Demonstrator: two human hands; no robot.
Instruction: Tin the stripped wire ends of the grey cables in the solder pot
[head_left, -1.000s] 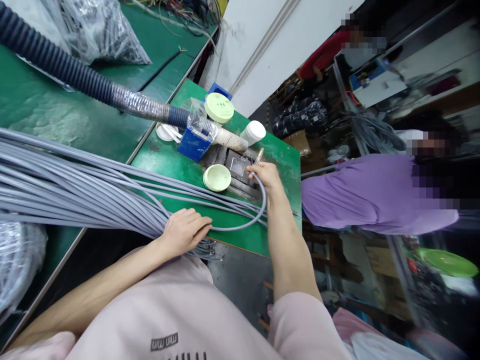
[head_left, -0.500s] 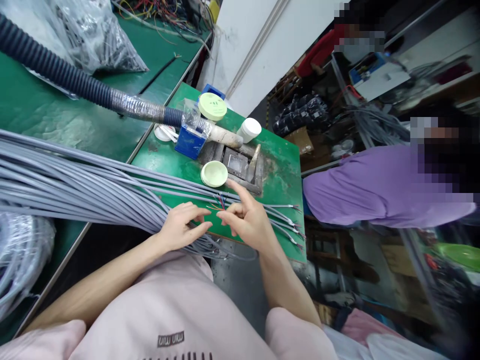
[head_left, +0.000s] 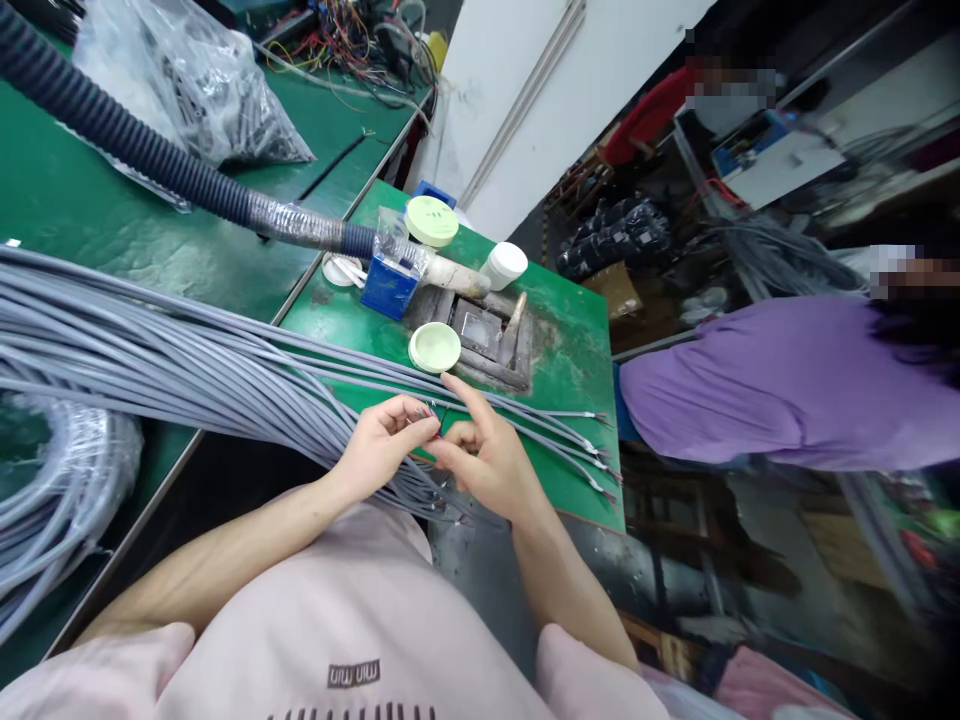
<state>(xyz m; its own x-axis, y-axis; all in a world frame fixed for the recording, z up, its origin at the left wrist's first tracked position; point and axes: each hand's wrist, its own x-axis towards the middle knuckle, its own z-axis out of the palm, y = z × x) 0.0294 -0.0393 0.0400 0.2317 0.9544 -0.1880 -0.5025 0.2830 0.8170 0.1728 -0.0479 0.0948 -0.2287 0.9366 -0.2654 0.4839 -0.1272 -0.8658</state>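
My left hand (head_left: 382,445) pinches thin coloured wires (head_left: 427,411) at a stripped cable end between thumb and fingers. Close beside it, my right hand (head_left: 491,455) has its thumb and bent fingers closed on the same wires, while its index finger points out toward a small pale green tub (head_left: 435,347). A thick bundle of grey cables (head_left: 187,370) runs in from the left and passes beneath and behind my hands. Several stripped cable ends (head_left: 596,452) lie to the right of my right hand. Exactly which wires each hand grips is partly hidden by the fingers.
Beyond the tub sits a grimy metal tray (head_left: 480,330) with a small square pot. A ribbed black hose (head_left: 202,185) reaches over to a blue box (head_left: 390,287). White jar (head_left: 504,265) and round green-lidded tub (head_left: 431,220) stand behind. A person in purple (head_left: 780,385) is at right.
My left hand has closed on the wires, where its fingers were apart before. Both hands have come together. The whole view has shifted slightly.
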